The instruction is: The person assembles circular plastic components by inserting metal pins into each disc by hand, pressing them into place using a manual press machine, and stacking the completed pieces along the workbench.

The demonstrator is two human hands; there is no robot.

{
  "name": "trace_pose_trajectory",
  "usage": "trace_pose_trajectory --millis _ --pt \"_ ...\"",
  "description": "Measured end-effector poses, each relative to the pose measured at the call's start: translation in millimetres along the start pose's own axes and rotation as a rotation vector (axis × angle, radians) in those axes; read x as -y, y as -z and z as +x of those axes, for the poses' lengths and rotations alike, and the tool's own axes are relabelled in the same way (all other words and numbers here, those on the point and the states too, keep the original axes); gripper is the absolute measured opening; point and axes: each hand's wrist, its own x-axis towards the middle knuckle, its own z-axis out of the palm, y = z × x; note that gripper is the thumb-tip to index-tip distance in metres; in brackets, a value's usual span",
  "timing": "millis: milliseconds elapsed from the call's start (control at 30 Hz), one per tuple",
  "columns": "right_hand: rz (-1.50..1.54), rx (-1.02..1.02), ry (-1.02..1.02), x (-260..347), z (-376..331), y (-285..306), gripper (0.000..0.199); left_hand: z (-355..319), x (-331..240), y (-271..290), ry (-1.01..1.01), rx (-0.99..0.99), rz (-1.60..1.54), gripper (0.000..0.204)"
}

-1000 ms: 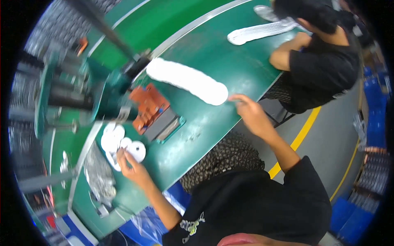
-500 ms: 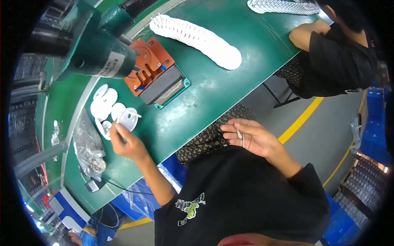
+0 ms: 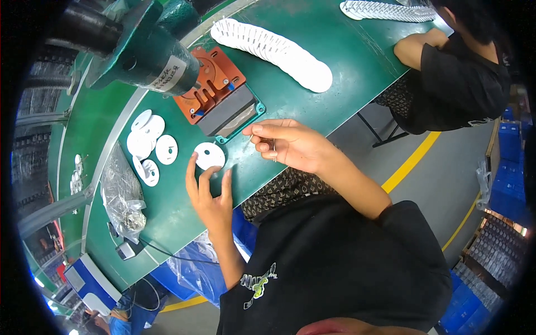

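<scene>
A round white plastic disc (image 3: 205,158) with a hole near its middle lies on the green table, in front of the press fixture. My left hand (image 3: 211,195) has its fingertips against the disc's near and left edges, with the thumb a little apart from it. To the right, my right hand (image 3: 293,146) is raised palm up, close to the disc. A thin metal pin (image 3: 250,138) is pinched between its thumb and forefinger, and another pin (image 3: 274,146) shows among the curled fingers. Several more white discs (image 3: 146,134) lie loosely at the left.
A green press head (image 3: 162,67) overhangs an orange and black fixture (image 3: 215,84). Behind it, a long row of overlapping white discs (image 3: 273,50) curves across the table. A clear plastic bag (image 3: 123,192) lies at the left. A co-worker (image 3: 463,78) sits at the far right.
My left hand has moved right from the loose pile, bringing a disc in front of the fixture. My right hand has moved left over the table edge, and one pin is now at its fingertips.
</scene>
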Motion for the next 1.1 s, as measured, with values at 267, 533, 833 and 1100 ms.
trace_pose_trajectory --millis 267,533,833,1100 --pt "-0.106 -0.052 0.034 -3.0 0.0 -1.2 0.029 18.5 -14.0 -22.0 0.194 -0.193 0.051 0.041" --pt "-0.395 -0.134 0.199 -12.7 -5.0 -12.7 0.021 8.3 -18.5 0.3 -0.173 -0.200 -0.040 0.053" --pt "-1.166 -0.151 0.933 -27.4 -14.0 -30.7 0.008 -2.8 -45.7 9.3 -0.226 -0.070 0.013 0.054" --pt "-1.234 -0.141 1.032 -24.5 -15.7 -26.2 0.010 -0.5 -47.5 7.6 -0.226 -0.050 0.011 0.051"
